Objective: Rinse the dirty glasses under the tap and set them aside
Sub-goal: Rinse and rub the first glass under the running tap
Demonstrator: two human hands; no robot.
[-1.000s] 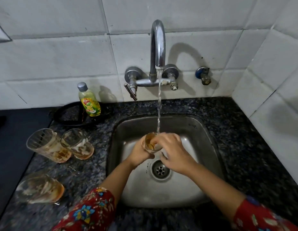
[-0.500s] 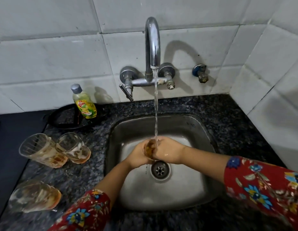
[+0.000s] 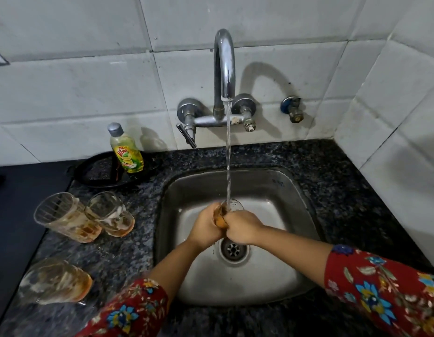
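A dirty glass (image 3: 224, 211) with brownish residue is held upright over the steel sink (image 3: 279, 188), under the running stream from the chrome tap (image 3: 224, 66). My left hand (image 3: 206, 227) wraps its left side and my right hand (image 3: 242, 227) grips it from the right; most of the glass is hidden by my fingers. Three more dirty glasses stand on the counter to the left: two side by side (image 3: 65, 216) (image 3: 110, 212), one nearer me (image 3: 53, 280).
A yellow dish soap bottle (image 3: 126, 152) stands on a black tray (image 3: 94, 171) behind the glasses. The sink drain (image 3: 233, 249) lies just below my hands. Dark speckled granite counter (image 3: 344, 190) surrounds the sink; tiled walls close in behind and at right.
My right hand has shifted from reaching over the glass's mouth to gripping its side. The glass stays under the stream, and my view has moved slightly.
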